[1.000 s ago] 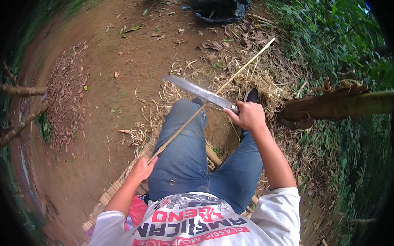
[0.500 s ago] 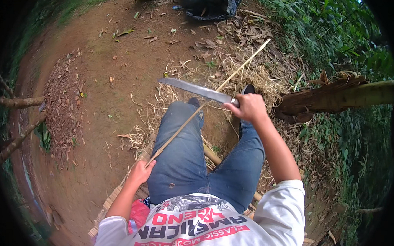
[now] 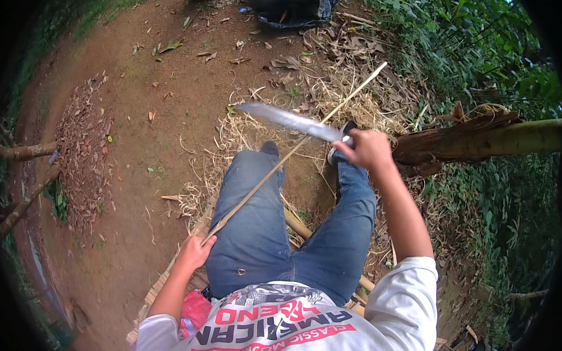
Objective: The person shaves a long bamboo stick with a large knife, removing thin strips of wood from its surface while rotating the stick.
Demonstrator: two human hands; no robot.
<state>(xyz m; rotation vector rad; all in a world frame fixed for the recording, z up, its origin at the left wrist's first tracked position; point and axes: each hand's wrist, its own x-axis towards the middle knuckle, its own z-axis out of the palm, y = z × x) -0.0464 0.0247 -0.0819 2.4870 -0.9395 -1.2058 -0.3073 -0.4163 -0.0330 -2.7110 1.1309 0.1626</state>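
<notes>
A: Tell me where the stick is from your hands.

B: Your left hand [image 3: 194, 254] is closed around the near end of the thin bamboo strip [image 3: 294, 152], down by your left hip. From there the strip goes up and to the right, over your left thigh, under the blade, and its far end is over the dry shavings [image 3: 351, 104] on the ground. So its long axis is a diagonal, from low left to high right, away from you.

A: And the knife?

B: Your right hand [image 3: 368, 151] is shut around the handle of the long knife [image 3: 292, 120]. The blade points to the left and lies across the strip, almost square to it, past your knees. I cannot tell if the edge touches the strip or is just above it.

A: Which hand is nearer to the crossing?

B: The right one, it is just beside it. The left hand is well apart, at the other end.

A: How many of each thing?

B: One strip in your hands, one knife. One thick bamboo pole [image 3: 486, 139] lies at your right, and one black bag [image 3: 293, 6] is far ahead.
</notes>
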